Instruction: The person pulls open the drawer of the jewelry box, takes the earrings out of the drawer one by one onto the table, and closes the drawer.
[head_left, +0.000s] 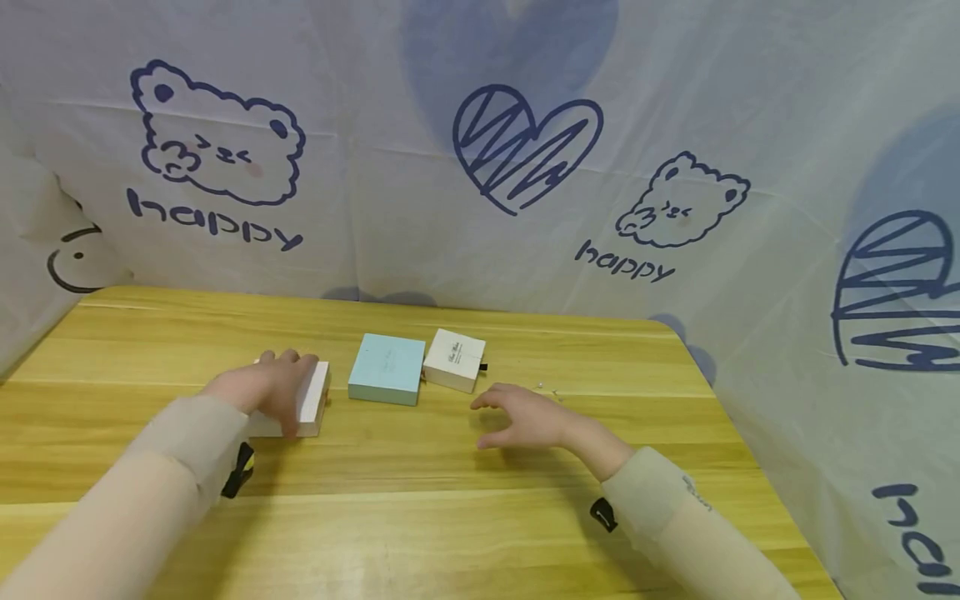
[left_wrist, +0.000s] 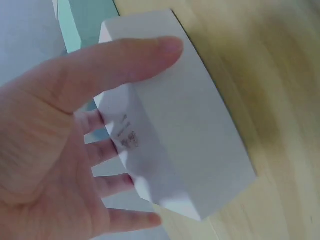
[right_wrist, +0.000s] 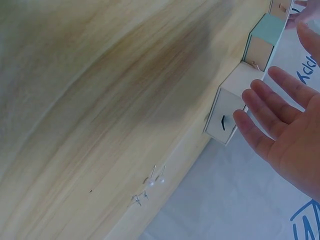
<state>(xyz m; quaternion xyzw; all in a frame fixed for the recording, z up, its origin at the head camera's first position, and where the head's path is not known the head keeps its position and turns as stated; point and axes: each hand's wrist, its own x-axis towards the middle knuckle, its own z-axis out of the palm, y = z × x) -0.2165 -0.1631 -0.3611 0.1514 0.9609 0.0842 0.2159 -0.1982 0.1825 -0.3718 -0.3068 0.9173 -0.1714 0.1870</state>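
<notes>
My left hand [head_left: 273, 387] grips a white box [head_left: 311, 400] at the left of the table. In the left wrist view the thumb lies across the side of this box [left_wrist: 185, 130], and the other fingers reach over to its far edge. Small print shows on its lid. My right hand [head_left: 525, 417] holds nothing and hovers over the table with its fingers apart. Just beyond it stands a smaller white drawer box [head_left: 453, 358] with a short black pull tab. A light blue box [head_left: 386, 371] stands between the two white ones.
Small earrings [right_wrist: 151, 182] with pearl-like ends lie near the table's far edge, right of the boxes. The wooden table [head_left: 450, 533] runs back to a white curtain [head_left: 375, 217] printed with bears and hearts.
</notes>
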